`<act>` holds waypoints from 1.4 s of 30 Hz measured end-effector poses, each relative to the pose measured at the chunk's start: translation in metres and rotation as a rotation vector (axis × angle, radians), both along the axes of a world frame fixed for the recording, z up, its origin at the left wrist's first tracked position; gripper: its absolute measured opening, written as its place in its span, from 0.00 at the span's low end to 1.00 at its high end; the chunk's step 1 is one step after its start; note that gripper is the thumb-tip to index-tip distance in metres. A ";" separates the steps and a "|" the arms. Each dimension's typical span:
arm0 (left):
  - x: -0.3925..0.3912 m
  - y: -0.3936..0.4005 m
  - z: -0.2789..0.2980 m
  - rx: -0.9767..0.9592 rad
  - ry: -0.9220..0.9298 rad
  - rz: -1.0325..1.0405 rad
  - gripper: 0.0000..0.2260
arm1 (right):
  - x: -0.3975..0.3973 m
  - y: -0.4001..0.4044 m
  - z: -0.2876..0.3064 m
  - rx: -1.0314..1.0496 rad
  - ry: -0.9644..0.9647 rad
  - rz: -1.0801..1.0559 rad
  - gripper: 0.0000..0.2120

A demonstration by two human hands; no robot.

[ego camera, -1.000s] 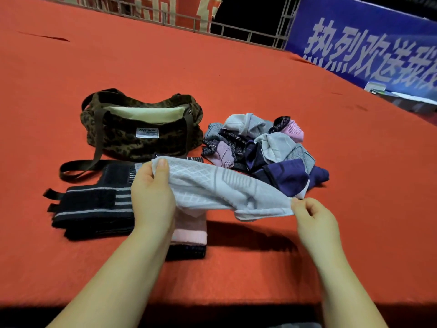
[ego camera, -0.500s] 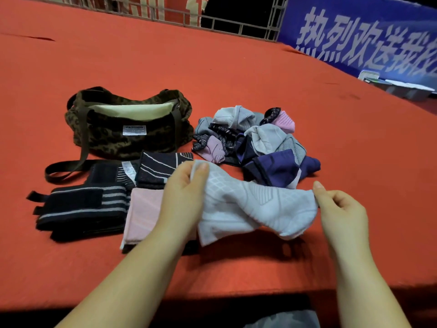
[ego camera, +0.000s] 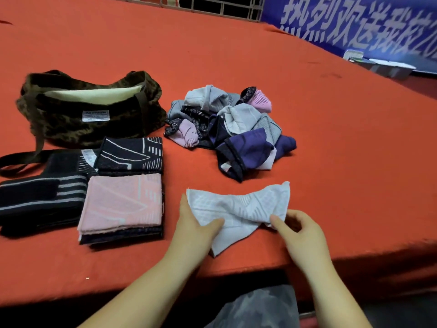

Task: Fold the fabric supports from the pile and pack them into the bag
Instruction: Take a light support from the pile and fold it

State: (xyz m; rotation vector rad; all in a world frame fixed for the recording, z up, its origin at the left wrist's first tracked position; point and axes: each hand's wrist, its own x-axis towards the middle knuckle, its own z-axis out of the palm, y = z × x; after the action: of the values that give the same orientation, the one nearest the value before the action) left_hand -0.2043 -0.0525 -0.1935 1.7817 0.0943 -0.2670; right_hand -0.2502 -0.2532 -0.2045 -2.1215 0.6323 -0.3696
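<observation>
Both hands pinch pale grey patterned fabric support on red felt table, left hand, right hand; folding step, next halve it, leopard-print bag waits open

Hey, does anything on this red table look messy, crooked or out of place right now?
Nothing damaged or spilled. The pale grey support held by the left hand and right hand lies twisted, not flat. The unfolded pile is jumbled, as expected; the folded stack looks tidy.
</observation>
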 end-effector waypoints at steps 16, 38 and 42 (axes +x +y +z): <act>0.008 0.017 0.014 0.198 -0.475 -0.032 0.22 | -0.004 -0.026 0.019 -0.041 -0.262 -0.272 0.05; -0.009 0.014 -0.016 0.429 -0.422 -0.108 0.21 | -0.030 0.013 -0.020 -0.248 -0.196 -0.207 0.14; -0.003 0.020 -0.016 0.407 -0.432 -0.106 0.18 | -0.034 0.016 -0.017 -0.098 -0.289 -0.212 0.11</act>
State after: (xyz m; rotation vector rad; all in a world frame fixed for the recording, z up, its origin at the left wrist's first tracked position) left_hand -0.2070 -0.0329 -0.2090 2.2142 -0.2729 0.0736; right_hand -0.2842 -0.2376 -0.2216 -2.0441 0.6799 -0.8234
